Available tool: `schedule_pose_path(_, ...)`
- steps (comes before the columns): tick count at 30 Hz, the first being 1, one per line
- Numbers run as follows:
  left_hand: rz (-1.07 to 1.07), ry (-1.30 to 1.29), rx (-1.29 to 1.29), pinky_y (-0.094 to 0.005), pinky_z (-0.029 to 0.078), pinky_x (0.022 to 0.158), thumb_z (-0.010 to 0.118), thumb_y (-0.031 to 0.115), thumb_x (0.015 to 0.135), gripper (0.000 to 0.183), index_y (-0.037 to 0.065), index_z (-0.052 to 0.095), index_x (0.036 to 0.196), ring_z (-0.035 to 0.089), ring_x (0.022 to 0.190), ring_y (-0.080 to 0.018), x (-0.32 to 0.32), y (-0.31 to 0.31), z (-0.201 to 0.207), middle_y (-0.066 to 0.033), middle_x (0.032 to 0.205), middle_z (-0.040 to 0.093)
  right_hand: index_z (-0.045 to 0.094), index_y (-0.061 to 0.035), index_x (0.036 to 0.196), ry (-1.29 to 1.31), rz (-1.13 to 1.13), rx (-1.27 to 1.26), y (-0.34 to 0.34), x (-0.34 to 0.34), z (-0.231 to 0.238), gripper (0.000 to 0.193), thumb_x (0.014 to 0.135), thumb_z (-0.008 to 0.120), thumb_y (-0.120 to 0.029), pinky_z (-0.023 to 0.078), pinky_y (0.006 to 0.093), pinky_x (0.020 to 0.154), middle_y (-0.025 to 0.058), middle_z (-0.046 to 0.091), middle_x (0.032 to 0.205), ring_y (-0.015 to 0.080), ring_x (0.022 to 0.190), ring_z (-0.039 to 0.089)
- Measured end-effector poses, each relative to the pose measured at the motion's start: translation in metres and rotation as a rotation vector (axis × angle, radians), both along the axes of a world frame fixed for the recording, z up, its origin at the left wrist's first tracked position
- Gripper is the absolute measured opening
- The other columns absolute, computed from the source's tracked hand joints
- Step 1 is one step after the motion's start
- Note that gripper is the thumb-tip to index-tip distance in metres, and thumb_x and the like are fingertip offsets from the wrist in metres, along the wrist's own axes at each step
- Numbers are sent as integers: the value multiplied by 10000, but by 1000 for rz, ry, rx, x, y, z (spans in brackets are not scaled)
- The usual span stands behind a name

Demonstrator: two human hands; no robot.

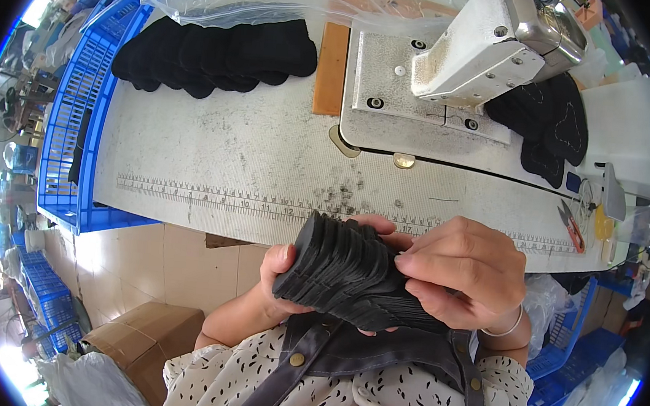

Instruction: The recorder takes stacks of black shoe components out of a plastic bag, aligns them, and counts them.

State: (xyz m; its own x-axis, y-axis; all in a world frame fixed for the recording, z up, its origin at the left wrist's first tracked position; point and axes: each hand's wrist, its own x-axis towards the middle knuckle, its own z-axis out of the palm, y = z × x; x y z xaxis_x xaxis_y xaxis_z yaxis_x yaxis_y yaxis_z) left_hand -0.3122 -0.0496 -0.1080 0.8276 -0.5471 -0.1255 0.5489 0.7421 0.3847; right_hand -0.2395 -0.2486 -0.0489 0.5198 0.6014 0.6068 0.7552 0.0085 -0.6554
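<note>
A thick stack of black fabric pieces point(343, 269) with rounded ends is held in front of my chest, beyond the table's near edge. My left hand point(280, 274) grips its left end, thumb up along the side. At the stack's right side is my right hand point(468, 271), thumb and fingertips closed on the edge of the pieces. Some fingertips show behind and below the stack; the rest of those fingers is hidden by it.
A sewing machine point(466, 54) stands at the back right. Overlapping black pieces point(214, 53) lie at the back left, and stitched black pieces point(549, 125) lie beside the machine. Red-handled scissors point(572, 226) rest at the right. A blue plastic basket point(80, 115) borders the table's left side.
</note>
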Motion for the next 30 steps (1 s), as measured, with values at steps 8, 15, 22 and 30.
schedule_pose_path(8, -1, 52, -49, -567, 511, 906, 698, 557, 620, 1051, -9, 286, 1405, 440, 1257, -379, 0, -2, -3, -248, 1409, 334, 648, -4, 872, 41, 39, 10, 0, 2, -1, 182, 726, 750, -39, 525, 297, 559, 88, 659, 752, 232, 653, 663)
schedule_pose_path(15, 36, 118, -25, -568, 535, 863, 705, 533, 608, 1049, -25, 291, 1394, 488, 1205, -367, -6, 0, -6, -217, 1344, 401, 677, -45, 874, 61, 1, 19, 0, 0, 2, 184, 715, 769, -60, 518, 304, 576, 123, 668, 867, 235, 708, 665)
schedule_pose_path(22, 64, 142, -37, -585, 544, 828, 711, 526, 597, 1060, -31, 284, 1392, 508, 1179, -366, -8, -1, -5, -211, 1322, 414, 678, -41, 857, 59, 46, 32, 1, 0, 0, 187, 701, 780, -55, 506, 289, 567, 133, 694, 910, 216, 704, 664)
schedule_pose_path(30, 37, 133, 13, -571, 549, 832, 711, 539, 593, 1068, -32, 288, 1390, 495, 1192, -377, -4, -1, 2, -221, 1355, 373, 676, -37, 849, 22, 20, 42, 1, 0, -1, 178, 707, 781, -62, 503, 278, 556, 124, 696, 888, 214, 683, 663)
